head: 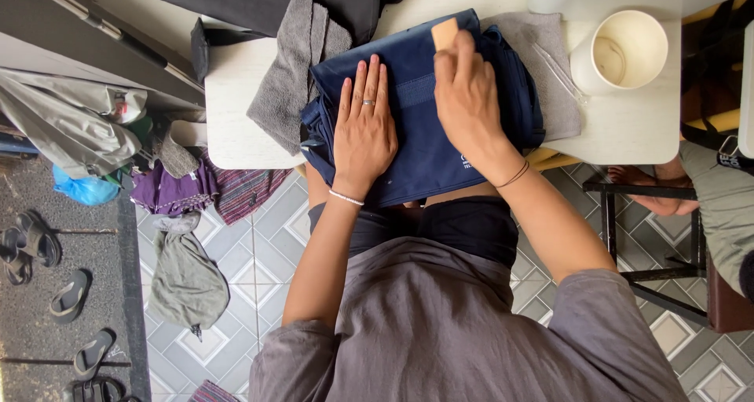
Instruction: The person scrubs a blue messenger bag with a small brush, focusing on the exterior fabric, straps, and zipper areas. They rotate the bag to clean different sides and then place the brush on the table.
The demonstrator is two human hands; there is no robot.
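Cloth work is midway: the navy garment lies flat on the white surface. Left hand presses it, fingers together; right hand pinches a tan block atop it.

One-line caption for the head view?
Left hand flattens a navy garment while right hand holds a tan block.

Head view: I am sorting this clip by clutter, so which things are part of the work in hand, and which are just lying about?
In hand:
- navy garment, pressed flat by the left hand
- small tan block, held in the right hand
- white table beneath

Lying about:
- grey towel
- white cup
- clothes on the floor
- sandals
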